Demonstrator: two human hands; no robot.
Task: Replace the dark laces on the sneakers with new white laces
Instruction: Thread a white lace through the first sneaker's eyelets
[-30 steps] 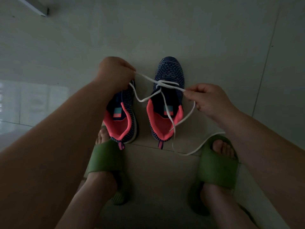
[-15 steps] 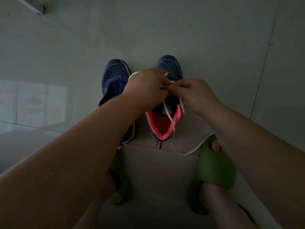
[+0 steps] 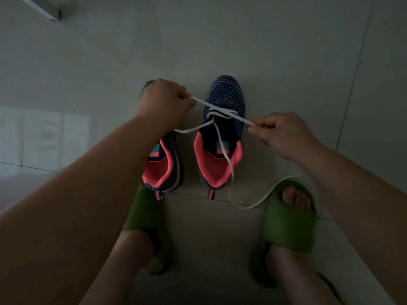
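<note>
Left hand (image 3: pixel 164 102) at ten o'clock and right hand (image 3: pixel 279 134) at three each pinch the white lace (image 3: pixel 220 107), probably tensioning the crossing over the right sneaker (image 3: pixel 222 137).

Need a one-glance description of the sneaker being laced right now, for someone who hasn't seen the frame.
On the tiled floor, two navy sneakers with coral linings stand side by side ahead of the green slippers. Take the right sneaker: only it carries the white lace, stretched between the left hand and right hand.

navy-pink sneakers (image 3: pixel 222 137) side by side, white lace (image 3: pixel 222 113) crossed
</note>
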